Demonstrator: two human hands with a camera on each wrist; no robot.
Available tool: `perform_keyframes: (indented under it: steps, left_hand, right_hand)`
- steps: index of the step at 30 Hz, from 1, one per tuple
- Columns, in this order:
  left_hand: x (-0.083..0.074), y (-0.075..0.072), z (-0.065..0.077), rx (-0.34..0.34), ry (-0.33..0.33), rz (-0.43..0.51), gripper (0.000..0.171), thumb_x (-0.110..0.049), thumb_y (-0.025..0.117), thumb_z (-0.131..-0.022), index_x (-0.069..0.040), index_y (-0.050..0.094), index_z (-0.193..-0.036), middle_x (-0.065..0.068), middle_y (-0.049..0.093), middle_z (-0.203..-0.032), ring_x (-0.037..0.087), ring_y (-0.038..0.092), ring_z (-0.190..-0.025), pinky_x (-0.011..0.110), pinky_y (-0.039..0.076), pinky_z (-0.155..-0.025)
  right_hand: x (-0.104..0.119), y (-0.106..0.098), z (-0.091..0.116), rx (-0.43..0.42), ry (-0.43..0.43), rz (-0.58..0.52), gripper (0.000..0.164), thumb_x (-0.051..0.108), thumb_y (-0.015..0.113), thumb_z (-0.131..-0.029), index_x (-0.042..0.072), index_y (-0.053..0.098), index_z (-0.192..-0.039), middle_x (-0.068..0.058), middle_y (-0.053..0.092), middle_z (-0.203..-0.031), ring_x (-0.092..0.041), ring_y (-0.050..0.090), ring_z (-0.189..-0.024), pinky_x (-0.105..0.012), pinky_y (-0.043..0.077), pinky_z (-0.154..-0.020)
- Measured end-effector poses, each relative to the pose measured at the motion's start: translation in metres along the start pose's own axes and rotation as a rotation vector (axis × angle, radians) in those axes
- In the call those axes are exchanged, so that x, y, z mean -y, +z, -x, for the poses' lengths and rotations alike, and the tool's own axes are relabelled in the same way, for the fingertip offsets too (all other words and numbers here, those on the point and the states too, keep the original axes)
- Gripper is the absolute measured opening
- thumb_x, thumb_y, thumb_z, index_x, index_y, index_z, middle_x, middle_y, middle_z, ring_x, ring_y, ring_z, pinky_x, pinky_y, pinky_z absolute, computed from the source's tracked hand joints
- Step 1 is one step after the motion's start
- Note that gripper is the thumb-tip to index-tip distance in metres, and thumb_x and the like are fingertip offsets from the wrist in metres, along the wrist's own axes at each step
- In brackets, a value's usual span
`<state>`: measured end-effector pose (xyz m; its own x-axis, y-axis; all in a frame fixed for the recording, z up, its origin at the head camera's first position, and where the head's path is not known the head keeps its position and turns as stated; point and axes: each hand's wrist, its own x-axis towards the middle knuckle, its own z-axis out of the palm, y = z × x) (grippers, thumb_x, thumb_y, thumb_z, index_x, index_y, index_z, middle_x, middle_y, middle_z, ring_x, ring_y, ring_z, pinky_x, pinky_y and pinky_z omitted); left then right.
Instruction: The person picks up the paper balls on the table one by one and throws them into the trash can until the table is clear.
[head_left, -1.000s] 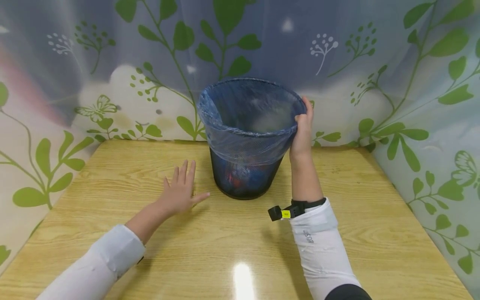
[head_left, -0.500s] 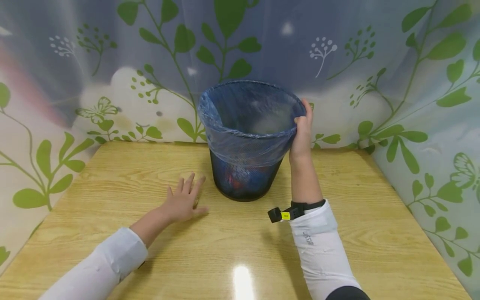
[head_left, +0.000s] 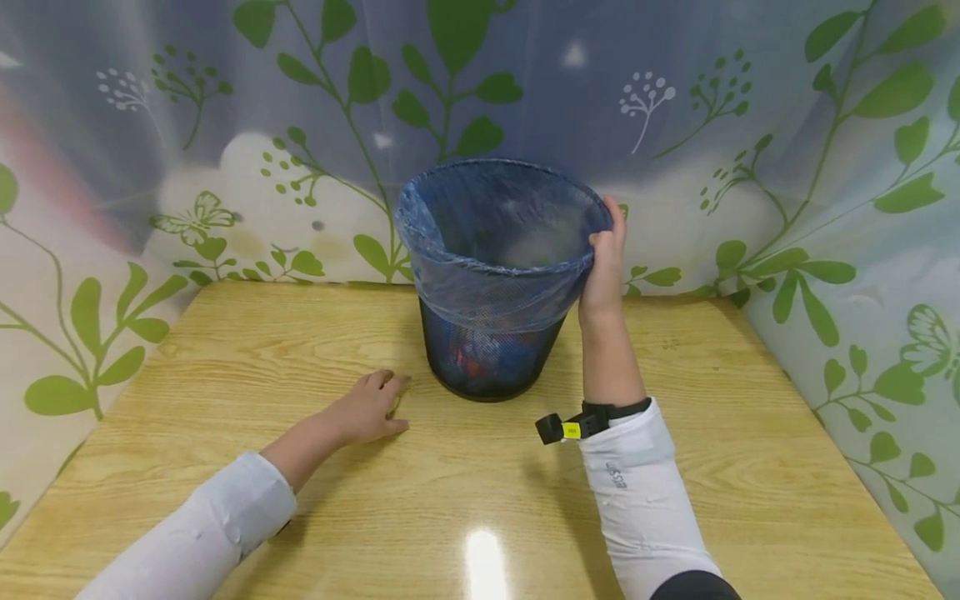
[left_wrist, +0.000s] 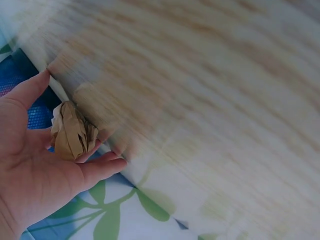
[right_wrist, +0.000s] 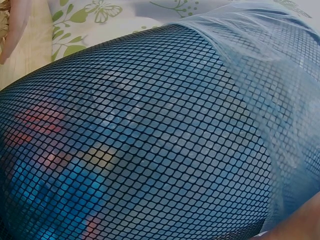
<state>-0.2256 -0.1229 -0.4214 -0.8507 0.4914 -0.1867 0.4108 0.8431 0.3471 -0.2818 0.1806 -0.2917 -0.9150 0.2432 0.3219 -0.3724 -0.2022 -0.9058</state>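
Observation:
My left hand [head_left: 360, 414] is low over the wooden table, left of the bin. Its fingers curl round a crumpled ball of brown paper [left_wrist: 72, 132], seen best in the left wrist view; the thumb stands apart from it. From the head, the hand hides most of the ball. My right hand [head_left: 602, 271] grips the right rim of a black mesh wastebasket [head_left: 487, 367]. A translucent blue bag [head_left: 498, 296] lines the basket and folds over its rim. Blue, red and yellowish contents show through the mesh in the right wrist view.
The wooden table [head_left: 420, 508] meets a curtain [head_left: 300, 192] printed with leaves right behind the basket. More of the printed cloth closes in at both sides. A black wrist camera [head_left: 551, 428] sticks out from the right wrist, in front of the basket.
My left hand has drawn back slightly toward me and lowered; its spread fingers have curled in round the paper ball. The right hand and the wastebasket stay in place.

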Motion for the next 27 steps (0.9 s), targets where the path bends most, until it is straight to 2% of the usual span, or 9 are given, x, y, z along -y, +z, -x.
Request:
perform_keyframes:
  steps: [5, 15, 23, 25, 27]
  left_hand:
    - [-0.001, 0.000, 0.002, 0.024, 0.006, -0.016, 0.055, -0.022, 0.059, -0.096, 0.002, 0.038, -0.141, 0.034, 0.030, -0.143, 0.056, 0.030, -0.130, 0.062, 0.037, -0.100]
    - [-0.002, -0.007, 0.005, 0.011, 0.019, -0.013, 0.046, -0.018, 0.062, -0.094, -0.001, 0.048, -0.134, 0.030, 0.040, -0.132, 0.048, 0.040, -0.119, 0.056, 0.044, -0.092]
    - [-0.001, -0.008, 0.003, -0.005, 0.024, -0.042, 0.030, -0.009, 0.060, -0.093, -0.002, 0.054, -0.122, 0.025, 0.046, -0.120, 0.040, 0.046, -0.104, 0.050, 0.046, -0.085]
    - [0.000, -0.008, 0.002, -0.011, 0.029, -0.044, 0.025, -0.007, 0.060, -0.092, -0.004, 0.055, -0.117, 0.024, 0.047, -0.118, 0.038, 0.046, -0.101, 0.050, 0.046, -0.084]
    - [0.001, -0.007, 0.001, -0.015, 0.032, -0.043, 0.022, -0.006, 0.060, -0.091, -0.005, 0.056, -0.112, 0.023, 0.048, -0.117, 0.036, 0.046, -0.098, 0.049, 0.045, -0.084]
  right_hand:
    - [0.000, 0.000, 0.001, -0.005, 0.010, -0.016, 0.067, 0.018, 0.028, -0.086, 0.019, 0.019, -0.152, -0.006, 0.025, -0.154, -0.024, 0.034, -0.133, -0.038, 0.027, -0.110]
    - [0.000, 0.001, 0.000, 0.006, -0.004, -0.018, 0.068, 0.019, 0.028, -0.085, 0.017, 0.018, -0.152, -0.007, 0.024, -0.155, -0.022, 0.032, -0.137, -0.039, 0.024, -0.114]
    - [0.011, 0.005, 0.007, 0.021, 0.012, -0.003, 0.070, 0.018, 0.028, -0.083, 0.017, 0.016, -0.153, -0.008, 0.019, -0.157, -0.023, 0.028, -0.139, -0.038, 0.021, -0.115]
    - [0.009, 0.004, 0.005, 0.023, 0.001, -0.002, 0.070, 0.019, 0.027, -0.084, 0.017, 0.015, -0.153, -0.009, 0.019, -0.157, -0.024, 0.029, -0.139, -0.039, 0.022, -0.114]
    - [-0.004, -0.003, -0.005, 0.022, 0.001, -0.011, 0.069, 0.019, 0.027, -0.085, 0.022, 0.017, -0.153, -0.004, 0.022, -0.156, -0.021, 0.031, -0.138, -0.037, 0.025, -0.112]
